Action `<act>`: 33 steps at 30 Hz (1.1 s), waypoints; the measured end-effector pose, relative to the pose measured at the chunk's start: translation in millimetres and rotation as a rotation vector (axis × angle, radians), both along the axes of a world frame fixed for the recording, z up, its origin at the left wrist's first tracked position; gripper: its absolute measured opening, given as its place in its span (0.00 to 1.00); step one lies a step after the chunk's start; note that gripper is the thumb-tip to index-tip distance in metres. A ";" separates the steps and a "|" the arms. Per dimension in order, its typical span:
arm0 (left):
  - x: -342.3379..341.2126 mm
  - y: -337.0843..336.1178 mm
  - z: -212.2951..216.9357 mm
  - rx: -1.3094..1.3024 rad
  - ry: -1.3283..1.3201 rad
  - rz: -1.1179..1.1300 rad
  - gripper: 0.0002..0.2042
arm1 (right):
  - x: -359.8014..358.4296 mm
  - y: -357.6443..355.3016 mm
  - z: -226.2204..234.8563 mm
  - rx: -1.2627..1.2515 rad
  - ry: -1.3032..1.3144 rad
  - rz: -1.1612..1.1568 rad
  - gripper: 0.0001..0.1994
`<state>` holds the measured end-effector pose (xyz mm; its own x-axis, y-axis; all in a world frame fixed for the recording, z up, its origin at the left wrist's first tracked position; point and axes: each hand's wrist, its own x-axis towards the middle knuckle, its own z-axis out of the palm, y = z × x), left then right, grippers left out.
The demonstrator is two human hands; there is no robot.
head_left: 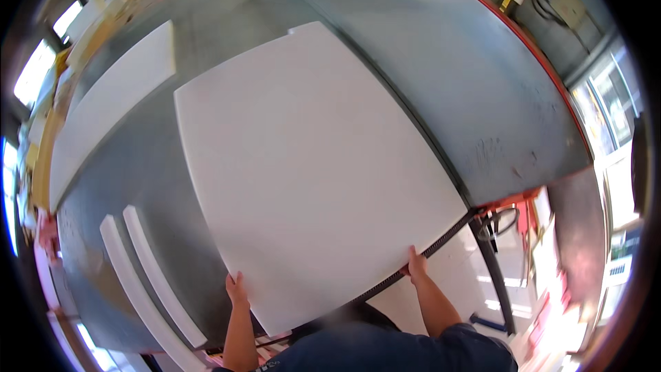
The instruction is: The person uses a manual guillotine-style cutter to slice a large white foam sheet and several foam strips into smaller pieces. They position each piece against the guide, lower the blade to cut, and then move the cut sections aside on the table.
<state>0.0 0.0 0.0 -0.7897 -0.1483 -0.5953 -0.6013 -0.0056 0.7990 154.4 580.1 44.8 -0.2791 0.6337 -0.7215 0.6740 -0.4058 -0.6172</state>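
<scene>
- White sheet (317, 165) lies at the grey surface's (151, 165) front edge; I have it pinched by the left hand (236, 291) and right hand (416, 266).
- Two white strips (157, 277) lie near the surface's left edge.
- Past its right edge, I see windows (602, 110).

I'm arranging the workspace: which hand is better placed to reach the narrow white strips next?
Probably the left hand, at the left edge of the large white sheet and nearer the narrow strips; the right hand is farther off.
</scene>
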 end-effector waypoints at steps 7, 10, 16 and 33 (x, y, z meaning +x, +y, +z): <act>-106.2 -12.7 13.8 0.153 0.093 -0.120 0.30 | -57.3 -21.3 -11.7 0.104 0.108 -0.053 0.22; -156.6 -47.3 27.3 0.155 0.028 -0.120 0.30 | -92.1 -50.7 14.3 0.262 0.128 0.091 0.24; -172.6 4.5 44.6 -0.041 0.104 -0.151 0.29 | -111.5 -16.0 -10.3 0.189 0.186 -0.021 0.23; -146.0 33.9 48.5 0.116 0.112 -0.136 0.26 | -87.8 11.3 1.2 0.122 0.154 -0.098 0.21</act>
<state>-146.0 33.9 48.5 -0.8598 0.0285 -0.5098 -0.5105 -0.0265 0.8595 66.6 591.4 46.1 -0.3128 0.7434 -0.5912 0.5291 -0.3806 -0.7584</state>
